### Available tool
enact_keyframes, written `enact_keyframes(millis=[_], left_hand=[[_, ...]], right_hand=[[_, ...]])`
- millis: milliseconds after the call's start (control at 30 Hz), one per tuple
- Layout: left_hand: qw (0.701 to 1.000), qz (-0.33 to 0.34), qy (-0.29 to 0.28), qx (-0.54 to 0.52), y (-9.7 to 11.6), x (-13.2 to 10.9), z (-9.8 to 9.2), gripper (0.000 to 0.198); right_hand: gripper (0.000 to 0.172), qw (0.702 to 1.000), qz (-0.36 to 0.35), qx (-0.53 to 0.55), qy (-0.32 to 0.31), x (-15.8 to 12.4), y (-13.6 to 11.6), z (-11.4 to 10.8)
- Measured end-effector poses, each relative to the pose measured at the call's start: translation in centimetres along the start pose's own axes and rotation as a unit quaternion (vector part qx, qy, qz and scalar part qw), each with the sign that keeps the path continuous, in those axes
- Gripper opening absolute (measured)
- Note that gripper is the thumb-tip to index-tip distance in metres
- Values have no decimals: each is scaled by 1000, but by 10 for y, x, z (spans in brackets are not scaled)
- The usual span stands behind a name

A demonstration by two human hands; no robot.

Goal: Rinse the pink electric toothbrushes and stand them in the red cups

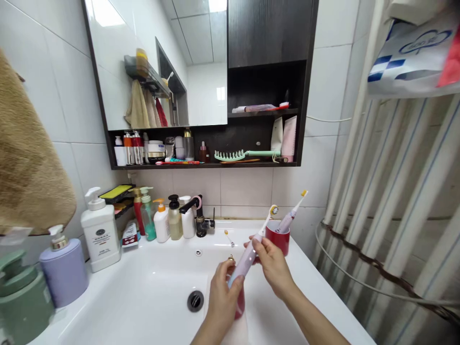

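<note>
A pale pink electric toothbrush (246, 261) is held tilted over the right side of the white sink, its head pointing up and right. My left hand (224, 292) wraps round the lower end of its handle. The fingers of my right hand (271, 263) pinch the upper handle, just below the neck. Beneath my left hand a red object (240, 306) shows in part; most of it is hidden. Behind my right hand stands a red cup (282, 241) with a second electric toothbrush (287, 221) leaning in it. A small loose brush head (228, 238) lies on the sink's back ledge.
A black faucet (203, 223) rises at the sink's back edge. Pump bottles (175, 223) line the back left, with a white bottle (101, 237) and a purple one (64, 270) nearer. A dark mirror cabinet (212, 167) hangs above. White pipes (391, 191) run along the right.
</note>
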State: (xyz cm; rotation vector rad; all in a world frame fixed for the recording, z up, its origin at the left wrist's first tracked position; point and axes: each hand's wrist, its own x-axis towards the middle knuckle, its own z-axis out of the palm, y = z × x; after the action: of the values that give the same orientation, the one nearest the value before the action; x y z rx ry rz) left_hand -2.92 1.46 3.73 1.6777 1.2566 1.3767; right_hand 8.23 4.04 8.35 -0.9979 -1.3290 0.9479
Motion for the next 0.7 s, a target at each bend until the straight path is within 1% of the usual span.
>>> enact_keyframes(millis=[33, 67, 100, 167, 200, 267, 300, 367, 433, 567, 633, 700], left_hand=[[999, 9, 20, 36, -3, 1, -3, 24], [997, 16, 26, 70, -6, 2, -5, 23], [994, 22, 17, 101, -9, 1, -7, 22], [984, 32, -34, 171, -15, -3, -10, 22], [974, 32, -68, 213, -17, -5, -11, 22], [945, 31, -133, 297, -22, -8, -14, 21], [930, 35, -157, 332, -24, -9, -16, 20], [906, 51, -183, 377, -27, -10, -18, 17], [897, 63, -189, 394, -31, -9, -18, 19], [903, 69, -170, 388, -31, -5, -13, 21], [905, 84, -152, 389, -26, 1, -9, 20], [902, 101, -136, 397, -19, 10, -6, 18]], right_hand=[[32, 999, -22, -24, 8, 5, 2, 2], [31, 997, -39, -58, 10, 10, 6, 5], [30, 994, -50, -98, 7, 14, 11, 8], [28, 984, -54, -172, -6, 19, 23, 14], [28, 980, -52, -191, -10, 20, 30, 17], [27, 977, -48, -209, -16, 21, 43, 22], [26, 976, -46, -211, -18, 21, 49, 25], [25, 975, -44, -219, -20, 21, 57, 29], [25, 973, -42, -226, -20, 21, 62, 31], [24, 971, -37, -236, -20, 20, 65, 28], [29, 972, -33, -230, -21, 18, 63, 18], [36, 975, -30, -222, 4, 17, 58, 2]])
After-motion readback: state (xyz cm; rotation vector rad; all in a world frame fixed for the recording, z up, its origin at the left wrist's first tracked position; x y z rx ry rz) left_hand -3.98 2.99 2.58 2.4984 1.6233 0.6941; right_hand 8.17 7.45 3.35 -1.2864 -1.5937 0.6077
